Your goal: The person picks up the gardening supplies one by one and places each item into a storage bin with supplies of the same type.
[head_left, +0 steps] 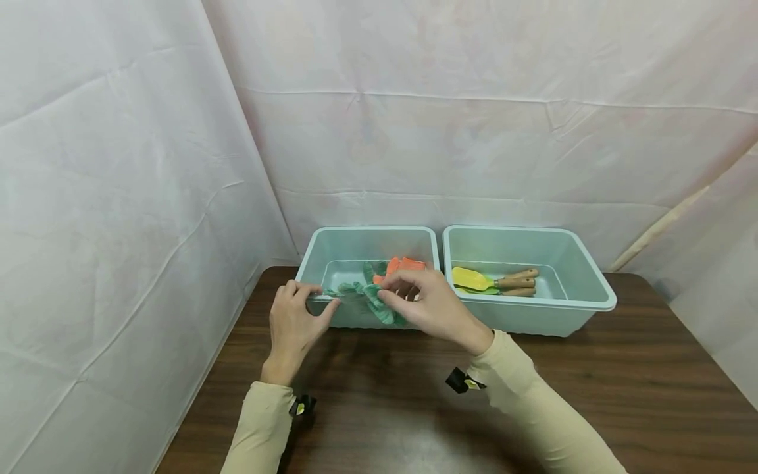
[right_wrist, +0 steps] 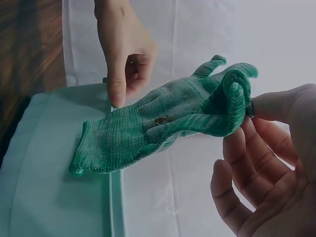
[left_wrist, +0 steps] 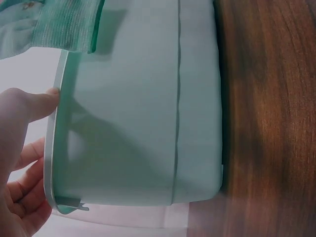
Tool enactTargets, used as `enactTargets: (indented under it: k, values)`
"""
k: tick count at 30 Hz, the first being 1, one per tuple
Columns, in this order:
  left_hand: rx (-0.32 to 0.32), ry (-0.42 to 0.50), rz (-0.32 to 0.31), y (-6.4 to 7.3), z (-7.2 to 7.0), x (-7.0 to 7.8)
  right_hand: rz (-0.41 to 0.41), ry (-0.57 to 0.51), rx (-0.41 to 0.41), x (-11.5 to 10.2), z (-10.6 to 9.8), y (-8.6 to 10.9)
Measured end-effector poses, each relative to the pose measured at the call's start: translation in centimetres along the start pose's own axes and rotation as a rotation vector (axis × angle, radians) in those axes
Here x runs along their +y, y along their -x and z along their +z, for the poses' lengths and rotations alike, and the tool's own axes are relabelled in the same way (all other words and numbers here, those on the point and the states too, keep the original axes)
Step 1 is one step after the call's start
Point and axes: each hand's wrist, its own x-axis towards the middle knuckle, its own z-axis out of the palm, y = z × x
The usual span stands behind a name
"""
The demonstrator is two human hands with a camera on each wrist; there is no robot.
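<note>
My right hand (head_left: 429, 303) pinches a green knitted work glove (right_wrist: 163, 113) by its finger end, between thumb and fingers. The glove droops over the front rim of the left light-green plastic bin (head_left: 373, 230), its ribbed cuff hanging outside the wall. A small dark mark shows on the knit. Toward that bin's front left corner, my left hand (head_left: 296, 322) grips the rim, thumb on the outer side and fingers over the inner side. Inside lie an orange glove (head_left: 408, 264) and a dark green cloth piece (head_left: 370, 271), partly hidden by the right hand.
Beside it on the right stands a second light-green bin (head_left: 533, 304). It holds a yellow hand trowel (head_left: 470, 278), a green tool under it and several wooden handles (head_left: 521, 283). Both bins rest on a dark wood table (head_left: 379, 408), with white cloth (head_left: 474, 145) hanging behind.
</note>
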Motion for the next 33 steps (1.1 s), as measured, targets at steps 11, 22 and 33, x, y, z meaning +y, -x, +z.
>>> enactTargets:
  k: [11, 22, 33]
  values:
    - [0.007, 0.005, 0.013, -0.1, -0.1, 0.0, 0.003, -0.005, 0.056, -0.5, -1.3, -0.7]
    - [0.012, 0.015, 0.014, -0.2, -0.2, 0.0, 0.032, -0.019, 0.083, -1.4, -2.5, -1.4]
    - [0.002, 0.011, 0.004, 0.0, -0.1, 0.0, 0.045, 0.009, 0.095, -0.3, -3.1, -2.2]
